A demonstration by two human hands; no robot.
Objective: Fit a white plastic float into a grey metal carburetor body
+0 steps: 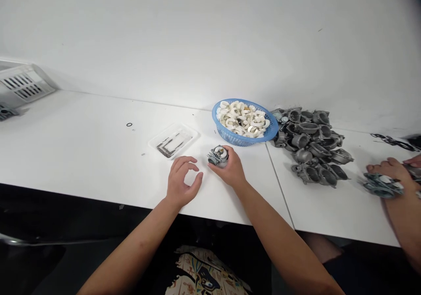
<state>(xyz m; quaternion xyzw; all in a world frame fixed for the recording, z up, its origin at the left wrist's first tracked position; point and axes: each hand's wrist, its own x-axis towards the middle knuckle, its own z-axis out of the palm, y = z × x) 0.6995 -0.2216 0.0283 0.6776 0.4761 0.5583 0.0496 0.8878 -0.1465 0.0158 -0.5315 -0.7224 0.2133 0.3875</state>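
Observation:
My right hand (pixel 232 167) grips a grey metal carburetor body (pixel 217 155) just above the white table, with a white plastic float showing in its top. To its left, my left hand (pixel 182 181) is raised with fingers curved and apart, holding nothing. Beyond my left hand lies a shallow white tray (pixel 190 133) with thin dark pins in it. A blue basket (pixel 230 138) heaped with white floats (pixel 241 118) stands behind my right hand.
Grey metal carburetor parts (pixel 309 139) are piled right of the basket. At far right, a co-worker's hand (pixel 393 170) is by another carburetor body (pixel 383 185). A black ring (pixel 129 124) lies on the table (pixel 82 145); a white crate (pixel 26 84) sits far left.

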